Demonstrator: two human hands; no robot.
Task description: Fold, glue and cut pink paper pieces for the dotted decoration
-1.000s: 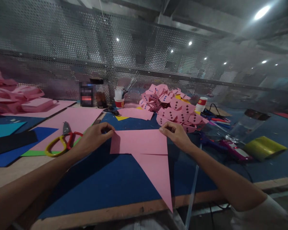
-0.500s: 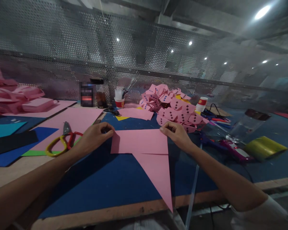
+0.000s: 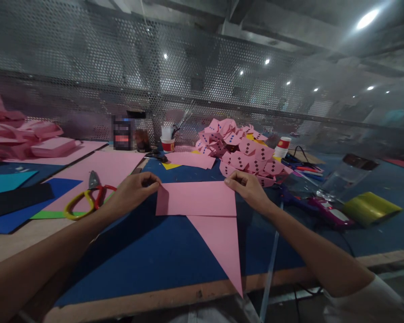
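Pink paper [image 3: 197, 199] between left hand [image 3: 134, 190] and right hand [image 3: 249, 190], each pinching far corner (pointed tail [image 3: 224, 251] nearer).

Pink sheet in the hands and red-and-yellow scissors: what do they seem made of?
Pink sheet: likely matte paper or thin card, with flat colour and crisp edges. Scissors: blades probably metal, being dull grey; handles perhaps smooth plastic, solidly red and yellow.

pink paper [image 3: 197, 198], wide band, pointed tail, over blue tabletop [image 3: 148, 260]
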